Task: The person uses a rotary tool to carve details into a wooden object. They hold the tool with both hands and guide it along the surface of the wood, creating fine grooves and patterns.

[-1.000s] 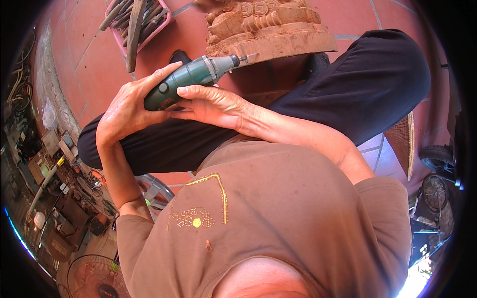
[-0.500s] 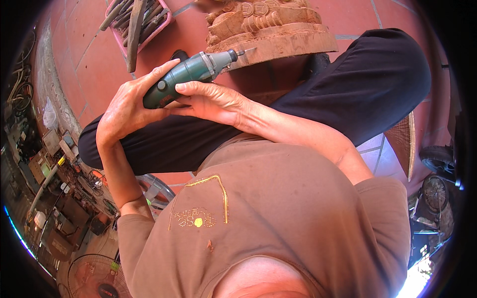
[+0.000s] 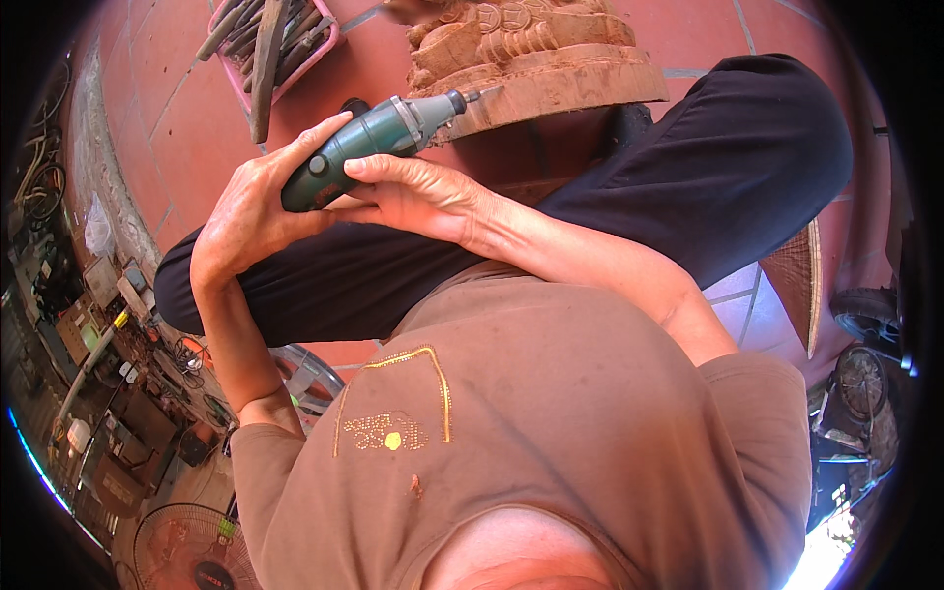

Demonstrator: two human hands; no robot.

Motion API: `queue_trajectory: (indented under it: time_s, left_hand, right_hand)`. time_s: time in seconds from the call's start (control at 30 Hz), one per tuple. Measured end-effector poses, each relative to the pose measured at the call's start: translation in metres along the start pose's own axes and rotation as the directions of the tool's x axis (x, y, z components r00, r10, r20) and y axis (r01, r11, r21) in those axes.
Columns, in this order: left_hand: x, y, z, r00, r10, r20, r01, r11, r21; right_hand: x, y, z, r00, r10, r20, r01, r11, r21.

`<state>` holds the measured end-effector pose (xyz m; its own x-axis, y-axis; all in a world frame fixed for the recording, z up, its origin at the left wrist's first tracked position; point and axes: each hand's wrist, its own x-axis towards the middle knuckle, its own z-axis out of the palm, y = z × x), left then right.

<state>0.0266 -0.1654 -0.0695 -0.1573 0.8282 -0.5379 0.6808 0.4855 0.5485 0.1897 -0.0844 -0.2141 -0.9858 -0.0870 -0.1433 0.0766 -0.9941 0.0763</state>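
Both of my hands hold a green and grey rotary tool (image 3: 364, 147) above my lap, its thin bit (image 3: 486, 93) pointing up and to the right. My left hand (image 3: 254, 197) wraps round the rear of the body, thumb and fingers on either side. My right hand (image 3: 423, 200) grips it from below and the near side, its thumb lying on the casing; some of its fingers are hidden behind the tool. Just beyond the bit stands a carved wooden piece (image 3: 541, 103) with round coin-like reliefs on a thick base.
A pink basket (image 3: 336, 44) full of wooden-handled tools stands at the far left, a long wooden bar across it. My crossed legs in dark trousers (image 3: 728, 167) lie around the work. A fan (image 3: 192, 551) and clutter line the left side; a wheel (image 3: 867, 320) is at right.
The rotary tool has tilted slightly in my hands, its tip shifting a little left and up. Both hands keep their hold.
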Motion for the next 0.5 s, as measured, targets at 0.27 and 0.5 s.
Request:
queue_trajectory:
  time_s: [0.27, 0.5]
  left_hand:
    - [0.0009, 0.0003, 0.0006, 1.0, 0.008, -0.016, -0.008, 1.0, 0.0]
    - [0.0012, 0.0, 0.0004, 1.0, -0.015, -0.007, 0.015, 1.0, 0.008]
  right_hand:
    - [0.0008, -0.0017, 0.0006, 1.0, 0.003, -0.015, -0.003, 1.0, 0.016]
    - [0.0004, -0.0021, 0.0024, 0.999, 0.002, -0.034, 0.0, 0.999, 0.05]
